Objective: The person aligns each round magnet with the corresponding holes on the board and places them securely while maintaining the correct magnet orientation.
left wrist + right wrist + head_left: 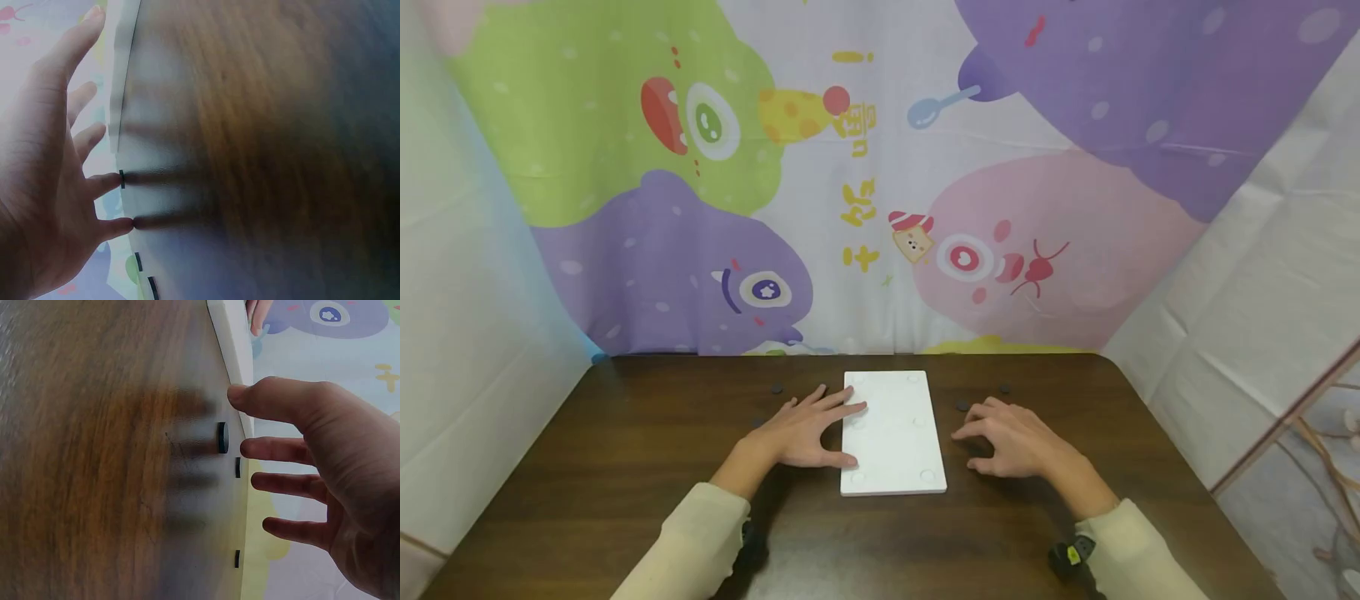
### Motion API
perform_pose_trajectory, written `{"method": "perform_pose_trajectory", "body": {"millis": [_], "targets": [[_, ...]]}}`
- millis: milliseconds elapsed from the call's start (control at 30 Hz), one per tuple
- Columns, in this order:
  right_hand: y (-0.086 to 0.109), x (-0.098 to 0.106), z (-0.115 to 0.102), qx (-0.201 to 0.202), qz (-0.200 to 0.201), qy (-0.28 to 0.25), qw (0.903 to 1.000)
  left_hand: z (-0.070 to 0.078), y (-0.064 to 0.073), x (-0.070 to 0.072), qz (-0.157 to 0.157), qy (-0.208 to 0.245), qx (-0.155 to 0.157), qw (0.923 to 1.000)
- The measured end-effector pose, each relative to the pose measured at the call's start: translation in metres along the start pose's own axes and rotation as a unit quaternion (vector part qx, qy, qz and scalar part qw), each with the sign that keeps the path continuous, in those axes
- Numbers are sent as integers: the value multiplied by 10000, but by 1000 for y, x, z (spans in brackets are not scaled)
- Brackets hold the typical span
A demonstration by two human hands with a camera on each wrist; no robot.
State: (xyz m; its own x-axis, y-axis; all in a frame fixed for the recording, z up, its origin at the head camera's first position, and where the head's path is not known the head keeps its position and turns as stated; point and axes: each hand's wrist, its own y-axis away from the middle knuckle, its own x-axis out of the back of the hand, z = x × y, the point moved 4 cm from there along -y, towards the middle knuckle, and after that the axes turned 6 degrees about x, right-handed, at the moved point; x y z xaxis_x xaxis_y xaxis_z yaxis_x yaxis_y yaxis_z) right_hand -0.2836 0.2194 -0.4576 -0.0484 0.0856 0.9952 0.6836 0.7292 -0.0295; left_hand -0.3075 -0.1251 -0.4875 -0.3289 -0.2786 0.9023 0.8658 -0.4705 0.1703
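Note:
A white rectangular board (893,446) with several shallow round recesses lies flat on the table. My left hand (808,433) is spread at its left side, thumb and two fingertips over the board's edge. The other left fingers reach down toward the tabletop, near small black discs (139,261). To the right of the board, my right hand (1011,437) hovers low with fingers slightly bent and apart, holding nothing. One black disc (223,437) stands out just below its thumb and index fingertips in the right wrist view. Another disc (962,406) shows beyond the index finger.
The dark wooden table (880,550) carries more black discs, one (777,389) back left and one (1005,389) back right. Behind it hangs a cartoon-printed curtain (880,317), with white fabric (1240,275) at both sides.

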Motion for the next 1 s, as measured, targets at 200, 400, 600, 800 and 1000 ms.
{"method": "perform_pose_trajectory", "body": {"millis": [200,400,600,800,1000], "targets": [[0,-3,0,12,-65,1,10000,0,0,-1,-21,8,4,10000],[-1,-5,0,15,-92,34,10000,0,1,-2,-8,-2,-29,10000],[-1,-5,0,6,-109,32,9999,1,2,-3,-32,-44,-34,10000],[1,-4,-2,0,-141,53,9999,2,3,-2,-60,-82,-9,9999],[0,-4,-2,-18,-197,18,9998,4,4,-1,-131,-39,-25,9999]]}}
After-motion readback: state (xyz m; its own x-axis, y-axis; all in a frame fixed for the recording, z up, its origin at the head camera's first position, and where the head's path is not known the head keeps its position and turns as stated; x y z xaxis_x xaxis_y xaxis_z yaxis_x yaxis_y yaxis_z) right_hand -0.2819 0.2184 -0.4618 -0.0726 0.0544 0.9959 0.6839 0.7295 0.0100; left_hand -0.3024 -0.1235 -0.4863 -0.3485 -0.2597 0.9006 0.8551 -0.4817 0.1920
